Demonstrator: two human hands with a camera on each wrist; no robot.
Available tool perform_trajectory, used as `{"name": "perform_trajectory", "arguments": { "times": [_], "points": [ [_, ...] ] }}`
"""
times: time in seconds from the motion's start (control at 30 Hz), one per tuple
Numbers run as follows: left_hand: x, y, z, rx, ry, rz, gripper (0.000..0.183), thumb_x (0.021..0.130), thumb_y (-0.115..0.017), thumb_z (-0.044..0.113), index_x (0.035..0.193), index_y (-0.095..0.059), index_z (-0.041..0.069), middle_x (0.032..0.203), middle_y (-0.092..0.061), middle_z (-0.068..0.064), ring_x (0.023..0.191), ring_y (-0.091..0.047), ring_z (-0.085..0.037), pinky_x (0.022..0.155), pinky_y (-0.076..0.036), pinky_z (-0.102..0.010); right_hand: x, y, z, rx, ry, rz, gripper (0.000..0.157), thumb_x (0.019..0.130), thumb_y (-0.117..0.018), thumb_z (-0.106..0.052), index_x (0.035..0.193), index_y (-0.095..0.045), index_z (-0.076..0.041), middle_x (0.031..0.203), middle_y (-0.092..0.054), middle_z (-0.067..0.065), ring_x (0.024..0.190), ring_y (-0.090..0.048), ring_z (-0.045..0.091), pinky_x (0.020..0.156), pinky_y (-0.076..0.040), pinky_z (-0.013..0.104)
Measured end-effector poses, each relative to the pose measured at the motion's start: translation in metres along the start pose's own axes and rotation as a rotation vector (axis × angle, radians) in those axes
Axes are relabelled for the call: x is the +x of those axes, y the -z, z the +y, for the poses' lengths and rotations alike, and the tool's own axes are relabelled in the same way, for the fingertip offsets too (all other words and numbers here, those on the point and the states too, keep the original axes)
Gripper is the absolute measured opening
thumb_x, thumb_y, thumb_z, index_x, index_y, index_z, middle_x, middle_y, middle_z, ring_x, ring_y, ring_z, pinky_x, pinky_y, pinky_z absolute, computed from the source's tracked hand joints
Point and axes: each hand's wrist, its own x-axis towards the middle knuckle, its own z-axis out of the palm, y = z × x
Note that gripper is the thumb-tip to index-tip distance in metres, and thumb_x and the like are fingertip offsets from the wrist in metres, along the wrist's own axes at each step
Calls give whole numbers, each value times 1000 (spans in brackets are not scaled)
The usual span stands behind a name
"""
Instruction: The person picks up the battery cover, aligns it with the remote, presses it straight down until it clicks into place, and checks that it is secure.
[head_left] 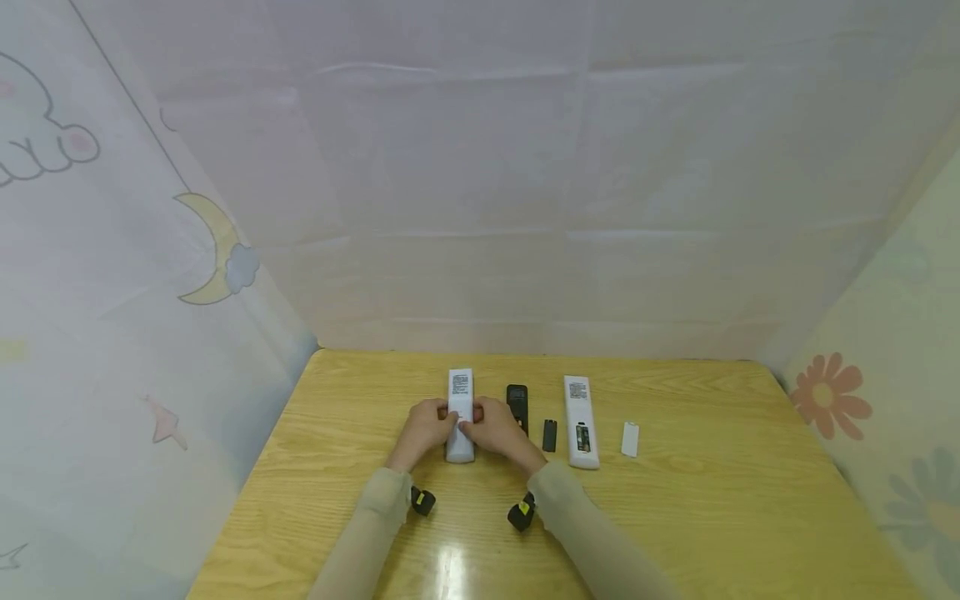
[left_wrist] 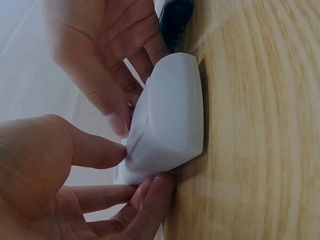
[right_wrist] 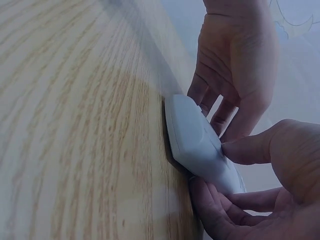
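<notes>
A white remote control (head_left: 461, 385) lies back side up on the table, its printed label at the far end. My left hand (head_left: 426, 427) grips its left edge, with the thumb on the back and the fingers curled along the side. From the other side, my right hand (head_left: 498, 427) holds the right edge in the same way, its thumb (right_wrist: 247, 150) on the back near the middle. Both wrist views show the rounded near end of the remote close to the wooden surface. The thumbs and fingers hide part of its back.
Right of my right hand lies a black remote (head_left: 517, 398), partly covered by it, and a small black battery cover (head_left: 550, 435). Farther right are a second white remote (head_left: 577, 411) with its battery compartment uncovered and a white cover (head_left: 630, 439). All lie on the wooden table (head_left: 705, 517).
</notes>
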Motion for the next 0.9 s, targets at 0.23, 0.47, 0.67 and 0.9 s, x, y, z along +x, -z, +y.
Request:
{"name": "perform_trajectory", "arguments": {
  "times": [0.23, 0.47, 0.67, 0.9],
  "points": [
    [0, -1, 0, 27, 1, -2, 31, 105, -64, 18, 126, -72, -3, 97, -72, -9, 80, -63, -17, 66, -53, -27, 0, 0, 2, -16, 4, 2, 33, 97, -77, -19, 119, -69, 3, 92, -67, 7, 78, -61, 16, 63, -51, 26],
    [-2, -3, 1, 37, -6, 6, 33, 105, -65, 19, 128, -72, -4, 100, -75, -11, 82, -66, -17, 68, -56, -28, -2, 1, 1, 2, 1, 4, 32, 97, -77, -21, 118, -70, 2, 92, -67, 7, 77, -61, 15, 62, -50, 26],
    [-5, -3, 1, 39, -9, 9, 34, 105, -64, 17, 131, -71, -5, 100, -75, -11, 82, -66, -17, 68, -57, -29, -4, 2, 0, 7, 5, 3, 31, 98, -76, -21, 117, -71, 3, 92, -69, 7, 77, -63, 15, 63, -52, 26],
    [-4, -6, 2, 51, -29, 40, 40, 105, -65, 17, 137, -67, -8, 108, -75, -16, 89, -67, -19, 74, -59, -32, -3, 4, 1, -8, -4, -17, 32, 99, -75, -20, 119, -71, 5, 89, -69, 7, 75, -63, 15, 61, -51, 25]
  ]
}}
